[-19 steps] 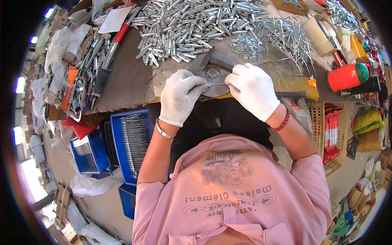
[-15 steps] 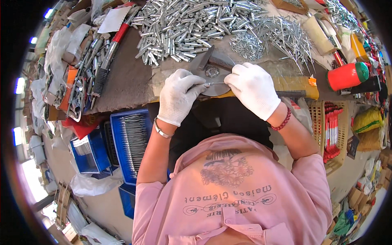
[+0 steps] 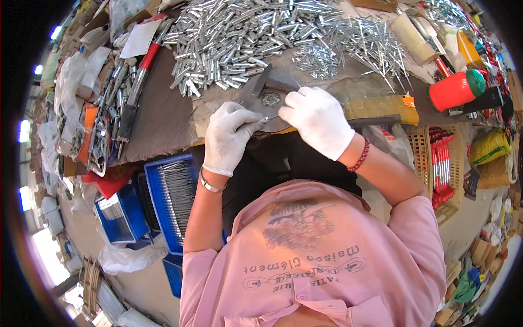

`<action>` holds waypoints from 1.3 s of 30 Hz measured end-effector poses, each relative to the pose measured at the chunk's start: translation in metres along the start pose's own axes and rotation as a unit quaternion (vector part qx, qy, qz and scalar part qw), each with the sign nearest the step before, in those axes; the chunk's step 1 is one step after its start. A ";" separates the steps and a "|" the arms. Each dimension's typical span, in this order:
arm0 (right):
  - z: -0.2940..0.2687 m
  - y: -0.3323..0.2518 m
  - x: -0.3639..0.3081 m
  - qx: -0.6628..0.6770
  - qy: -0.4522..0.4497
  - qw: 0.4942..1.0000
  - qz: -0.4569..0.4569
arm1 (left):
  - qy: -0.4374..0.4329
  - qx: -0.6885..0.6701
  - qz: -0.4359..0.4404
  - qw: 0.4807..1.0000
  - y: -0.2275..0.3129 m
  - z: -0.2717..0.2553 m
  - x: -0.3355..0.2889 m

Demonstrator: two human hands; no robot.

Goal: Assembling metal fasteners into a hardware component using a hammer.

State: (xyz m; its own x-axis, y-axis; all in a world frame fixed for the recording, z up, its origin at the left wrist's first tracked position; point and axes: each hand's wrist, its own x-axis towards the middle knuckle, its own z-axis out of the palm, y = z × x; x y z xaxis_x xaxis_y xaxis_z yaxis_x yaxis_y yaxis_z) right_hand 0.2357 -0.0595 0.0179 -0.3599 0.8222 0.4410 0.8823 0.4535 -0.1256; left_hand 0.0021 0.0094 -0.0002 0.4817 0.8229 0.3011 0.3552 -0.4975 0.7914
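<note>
My left hand (image 3: 227, 139), in a white glove, pinches a small silver metal tube (image 3: 266, 119) between thumb and fingertips. My right hand (image 3: 318, 121), also gloved, has its fingers closed just to the right of the tube; whatever they hold is hidden. Both hands are over a dark, rounded metal plate (image 3: 272, 126) at the bench's front edge. Just beyond the fingers lies a hammer (image 3: 280, 86) with a dark head and a wooden handle. A large heap of silver metal tubes (image 3: 234, 41) covers the bench behind it.
Small metal pins (image 3: 317, 60) and long thin rods (image 3: 381, 52) are piled at the back right. A red-and-green container (image 3: 456, 90) stands on the right. Tools (image 3: 133, 98) crowd the left. Below the bench are blue bins (image 3: 158, 191) with rods and a yellow basket (image 3: 421, 155).
My fingertips have come closer together, and less of the metal piece shows between them. The whole view has shifted slightly.
</note>
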 end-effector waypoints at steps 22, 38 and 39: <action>-0.006 0.092 0.017 -0.034 -0.036 0.995 0.089 | 0.000 0.060 0.039 0.997 0.005 -0.015 0.003; -0.030 0.053 0.010 0.015 -0.069 0.983 0.167 | 0.027 0.100 0.098 0.990 0.010 -0.003 -0.019; -0.032 0.047 0.017 0.032 -0.036 0.989 0.140 | 0.023 0.110 0.090 0.990 0.008 -0.003 -0.017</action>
State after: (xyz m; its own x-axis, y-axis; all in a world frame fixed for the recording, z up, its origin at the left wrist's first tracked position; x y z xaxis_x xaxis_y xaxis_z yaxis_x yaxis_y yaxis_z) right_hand 0.2812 -0.0354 0.0482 -0.1276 0.9398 0.3171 0.9299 0.2246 -0.2913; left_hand -0.0057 -0.0075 0.0033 0.5186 0.7243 0.4544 0.4343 -0.6809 0.5898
